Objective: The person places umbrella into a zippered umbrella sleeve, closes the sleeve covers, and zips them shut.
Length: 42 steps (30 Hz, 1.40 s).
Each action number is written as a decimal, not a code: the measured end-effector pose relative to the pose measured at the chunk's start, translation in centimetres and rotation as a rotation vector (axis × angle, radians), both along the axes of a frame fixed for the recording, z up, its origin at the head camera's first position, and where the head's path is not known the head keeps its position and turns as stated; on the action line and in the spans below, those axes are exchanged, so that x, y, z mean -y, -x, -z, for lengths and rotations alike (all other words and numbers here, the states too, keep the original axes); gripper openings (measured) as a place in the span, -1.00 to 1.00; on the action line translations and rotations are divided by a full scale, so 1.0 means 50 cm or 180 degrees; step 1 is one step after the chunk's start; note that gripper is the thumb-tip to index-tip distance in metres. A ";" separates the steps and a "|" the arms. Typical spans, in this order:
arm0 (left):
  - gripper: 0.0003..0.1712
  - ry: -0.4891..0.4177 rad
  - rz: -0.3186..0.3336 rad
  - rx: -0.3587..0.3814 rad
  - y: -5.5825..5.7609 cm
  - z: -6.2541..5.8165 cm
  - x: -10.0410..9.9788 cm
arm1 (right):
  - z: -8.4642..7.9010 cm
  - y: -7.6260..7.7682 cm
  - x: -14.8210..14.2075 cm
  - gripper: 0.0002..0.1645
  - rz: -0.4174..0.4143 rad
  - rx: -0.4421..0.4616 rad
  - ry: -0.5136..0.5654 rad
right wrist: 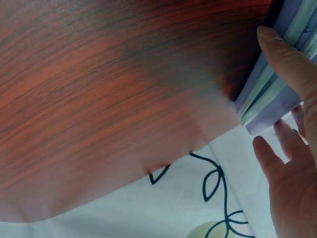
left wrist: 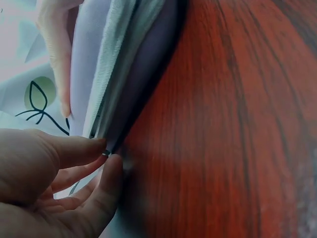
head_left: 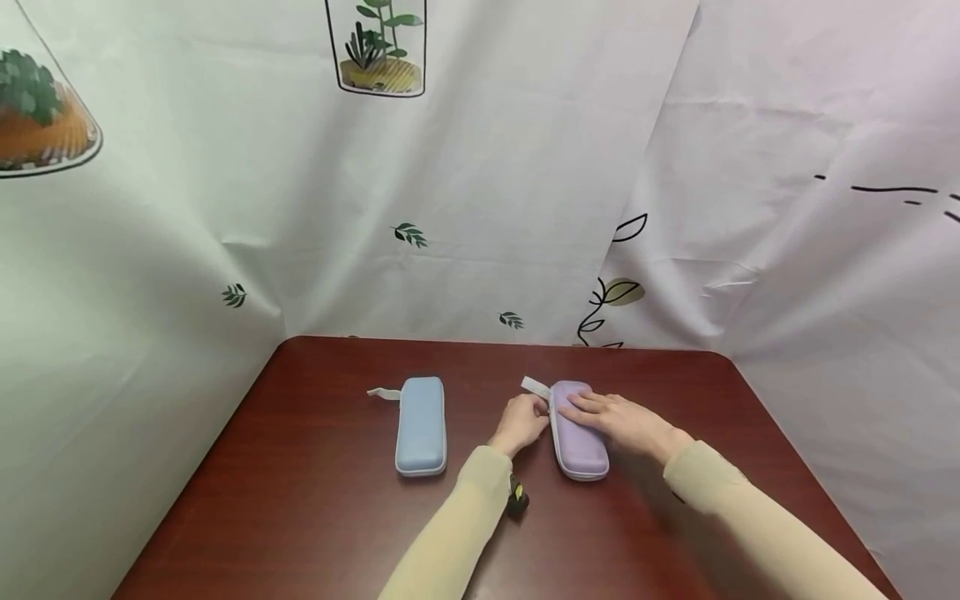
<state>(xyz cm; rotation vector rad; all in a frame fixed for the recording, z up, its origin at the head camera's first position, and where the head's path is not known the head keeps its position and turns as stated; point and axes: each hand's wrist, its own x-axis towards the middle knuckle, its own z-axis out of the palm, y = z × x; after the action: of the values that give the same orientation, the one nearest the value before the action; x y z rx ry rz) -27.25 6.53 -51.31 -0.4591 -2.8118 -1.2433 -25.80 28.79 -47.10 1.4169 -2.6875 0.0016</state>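
Note:
On the table lies a purple zippered case (head_left: 581, 433) with a white strap (head_left: 536, 387) at its far left corner. My left hand (head_left: 522, 423) is at the case's left side. In the left wrist view, its thumb and index finger pinch a small metal zipper pull (left wrist: 105, 152) by the zipper seam. My right hand (head_left: 626, 423) rests on the case with straight fingers across its top. The right wrist view shows the thumb of the right hand (right wrist: 297, 163) against the case's side. The zipper looks closed along the part that shows.
A light blue zippered case (head_left: 422, 427) with a white strap (head_left: 384, 393) lies to the left on the dark red wooden table (head_left: 315, 500). White patterned cloth (head_left: 480, 167) hangs behind and at both sides. A small black object (head_left: 517, 498) is at the left wrist.

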 end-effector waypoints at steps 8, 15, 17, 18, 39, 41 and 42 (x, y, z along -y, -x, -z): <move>-0.89 0.0196 -0.0013 -0.0058 0.002 0.008 -0.017 | 0.019 -0.007 -0.014 -0.11 0.0027 -0.0091 0.0115; -0.87 0.0133 0.0070 -0.0022 -0.001 -0.003 -0.010 | 0.019 -0.002 -0.012 -0.03 -0.0001 -0.0450 0.0060; -0.86 0.0063 0.0125 0.0058 -0.002 -0.006 -0.006 | 0.020 0.000 -0.012 -0.02 -0.0010 -0.0482 0.0100; -0.86 0.0013 0.0157 0.0119 -0.003 -0.007 -0.003 | 0.021 0.001 -0.012 0.00 -0.0011 -0.0494 0.0123; -0.87 -0.0369 0.0503 0.0383 0.001 0.009 0.060 | 0.052 0.040 0.018 0.03 -0.0038 -0.0159 0.0650; -0.87 -0.0368 0.0509 0.0384 0.000 0.009 0.065 | 0.055 0.039 0.019 0.03 -0.0005 -0.0182 0.0657; -0.87 -0.0361 0.0517 0.0383 -0.002 0.009 0.068 | 0.057 0.038 0.020 0.02 0.0023 -0.0189 0.0658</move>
<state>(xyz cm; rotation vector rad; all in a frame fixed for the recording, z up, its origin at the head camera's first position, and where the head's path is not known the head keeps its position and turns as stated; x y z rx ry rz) -27.17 3.15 -51.77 -0.6381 -2.8294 -1.5006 -27.67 27.81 -49.94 1.3239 -2.5587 0.2261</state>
